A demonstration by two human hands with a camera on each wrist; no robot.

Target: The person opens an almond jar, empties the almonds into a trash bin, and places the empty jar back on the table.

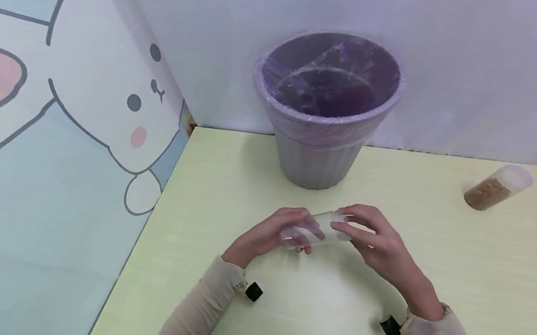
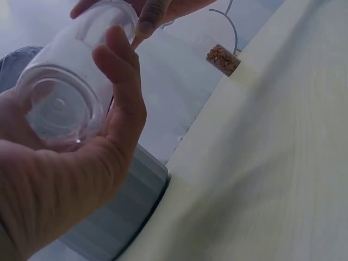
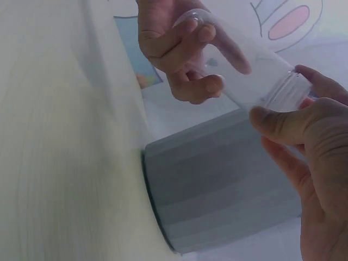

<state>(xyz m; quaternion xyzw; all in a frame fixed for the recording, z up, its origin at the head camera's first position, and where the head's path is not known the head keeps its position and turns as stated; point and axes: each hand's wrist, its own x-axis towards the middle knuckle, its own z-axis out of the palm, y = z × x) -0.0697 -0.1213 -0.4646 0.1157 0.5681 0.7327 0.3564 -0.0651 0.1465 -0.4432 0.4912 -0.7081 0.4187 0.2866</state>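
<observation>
A clear, see-through plastic jar [image 1: 323, 230] is held tilted above the table between both hands. My left hand [image 1: 277, 233] grips its body near the base, with fingers curled round it. My right hand [image 1: 379, 246] pinches the ribbed lid end [image 3: 289, 91] between thumb and fingers. In the left wrist view the round base of the jar [image 2: 58, 106] faces the camera, and I see nothing inside. Whether the lid sits tight or loose cannot be told.
A grey bin [image 1: 316, 156] with a clear liner stands at the table's back. Toward the back right is a second jar [image 1: 495, 189], part filled with brown nut-like pieces. The pale table [image 1: 193, 302] meets a rabbit-printed wall cloth [image 1: 74, 167] on the left.
</observation>
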